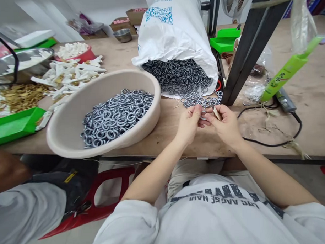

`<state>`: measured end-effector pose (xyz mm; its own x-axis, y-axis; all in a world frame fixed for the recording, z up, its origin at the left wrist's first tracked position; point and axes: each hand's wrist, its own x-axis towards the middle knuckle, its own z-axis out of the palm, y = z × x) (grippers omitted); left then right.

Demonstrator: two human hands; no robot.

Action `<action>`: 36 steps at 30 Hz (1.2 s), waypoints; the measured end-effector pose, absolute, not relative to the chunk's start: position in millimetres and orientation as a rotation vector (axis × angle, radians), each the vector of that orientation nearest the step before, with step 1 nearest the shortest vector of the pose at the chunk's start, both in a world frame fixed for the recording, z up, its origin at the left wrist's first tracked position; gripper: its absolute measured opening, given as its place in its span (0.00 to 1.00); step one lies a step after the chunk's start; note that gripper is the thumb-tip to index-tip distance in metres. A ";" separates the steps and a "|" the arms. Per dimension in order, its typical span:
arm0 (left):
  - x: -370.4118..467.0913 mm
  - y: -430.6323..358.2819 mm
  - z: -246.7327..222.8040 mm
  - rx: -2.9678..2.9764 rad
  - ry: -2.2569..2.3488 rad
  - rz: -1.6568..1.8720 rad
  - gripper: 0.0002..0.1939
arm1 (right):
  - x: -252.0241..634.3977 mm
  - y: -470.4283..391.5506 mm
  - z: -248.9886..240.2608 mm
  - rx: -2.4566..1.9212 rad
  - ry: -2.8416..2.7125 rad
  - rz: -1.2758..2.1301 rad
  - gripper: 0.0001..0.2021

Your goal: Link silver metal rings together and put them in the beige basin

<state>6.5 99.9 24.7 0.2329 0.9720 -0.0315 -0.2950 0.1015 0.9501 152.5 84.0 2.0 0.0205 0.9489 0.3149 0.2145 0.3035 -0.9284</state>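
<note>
Close together at the table's front edge, both hands meet at a small grey ring. My left hand pinches this ring between thumb and fingers. Curled closed, my right hand grips a thin, flat, pale tan piece, its fingertips touching the ring as well. What the tan piece is made of I cannot tell. Just beyond the hands, loose grey rings spill from a white sack lying on its side. To the left, a large beige basin holds a heap of similar rings.
A dark metal post rises right of the sack. Further right are a black cable, a grey handheld tool and a green plastic packet. White strips and a green tray lie left. Another person's arm is at far left.
</note>
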 end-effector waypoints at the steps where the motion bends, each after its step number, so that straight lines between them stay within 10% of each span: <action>1: 6.0 91.8 26.0 0.985 0.838 1.114 0.24 | 149.7 81.0 3.7 -1.126 -1.393 0.827 0.13; 36: 2.9 48.4 21.9 0.846 0.730 1.087 0.23 | 157.9 38.4 34.4 -1.174 -2.058 0.540 0.18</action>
<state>2.9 48.4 21.9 0.3025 0.9485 -0.0946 -0.4460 0.2285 0.8653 157.9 38.4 34.4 -0.3472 0.8642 0.3642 0.5738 0.5030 -0.6463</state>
